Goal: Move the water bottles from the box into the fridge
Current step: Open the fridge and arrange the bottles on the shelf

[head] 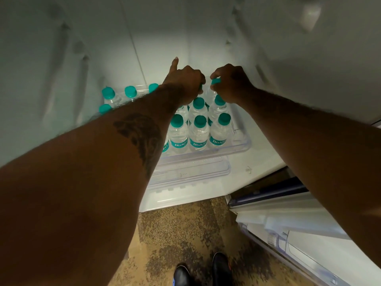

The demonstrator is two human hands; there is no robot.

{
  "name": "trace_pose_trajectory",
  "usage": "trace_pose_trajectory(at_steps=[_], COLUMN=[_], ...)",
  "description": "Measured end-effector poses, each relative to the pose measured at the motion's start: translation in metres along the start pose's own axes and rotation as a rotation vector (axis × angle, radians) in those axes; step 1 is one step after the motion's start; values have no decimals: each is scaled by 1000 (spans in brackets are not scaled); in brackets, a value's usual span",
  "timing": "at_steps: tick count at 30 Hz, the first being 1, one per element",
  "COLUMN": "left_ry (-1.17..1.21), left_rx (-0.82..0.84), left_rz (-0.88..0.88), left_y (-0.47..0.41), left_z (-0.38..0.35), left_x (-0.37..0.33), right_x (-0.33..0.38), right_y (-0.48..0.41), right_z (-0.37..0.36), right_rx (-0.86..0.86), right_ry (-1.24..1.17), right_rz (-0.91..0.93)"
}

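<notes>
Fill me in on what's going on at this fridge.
A person reaches both arms into the open fridge. The right hand pinches the teal cap of a water bottle at the back of the clear shelf; the left hand grips the top of a second bottle beside it, mostly hidden. Other capped bottles already stand in rows on that shelf.

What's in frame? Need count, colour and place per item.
water bottles: at least twelve visible, clear with teal caps, upright on the tray; some hidden behind the left arm
tray: one, clear plastic, low in the fridge
fridge: one, white interior, ahead
fridge door: one, white, open at lower right
floor: speckled brown, below
shoes: two, black, bottom edge
left hand: one, grips a back-row bottle top, one finger extended
right hand: one, pinches a back-row bottle's teal cap
</notes>
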State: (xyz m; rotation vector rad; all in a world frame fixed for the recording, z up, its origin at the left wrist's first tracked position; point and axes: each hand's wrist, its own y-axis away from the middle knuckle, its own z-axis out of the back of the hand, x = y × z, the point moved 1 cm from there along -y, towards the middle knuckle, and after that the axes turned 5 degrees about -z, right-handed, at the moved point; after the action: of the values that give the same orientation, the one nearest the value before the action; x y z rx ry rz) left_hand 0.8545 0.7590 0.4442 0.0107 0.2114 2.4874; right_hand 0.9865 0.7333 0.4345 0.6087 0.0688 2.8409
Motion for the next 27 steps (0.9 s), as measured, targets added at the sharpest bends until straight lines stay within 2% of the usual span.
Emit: trace_pose_trajectory(at_steps=[10, 15, 21, 27], left_ry=[5, -26, -82, -93], left_rx=[75, -55, -222, -299], left_rz=[32, 51, 182, 245], left_y=[8, 26, 75, 135], left_z=[3, 8, 15, 16], left_x=[5, 16, 32, 40], right_x=[3, 13, 28, 37], right_y=[-1, 7, 43, 89], right_z=[0, 3, 14, 23], right_rx=[-5, -65, -78, -144], right_ry=[-49, 34, 226, 332], right_rz=[-37, -34, 51, 145])
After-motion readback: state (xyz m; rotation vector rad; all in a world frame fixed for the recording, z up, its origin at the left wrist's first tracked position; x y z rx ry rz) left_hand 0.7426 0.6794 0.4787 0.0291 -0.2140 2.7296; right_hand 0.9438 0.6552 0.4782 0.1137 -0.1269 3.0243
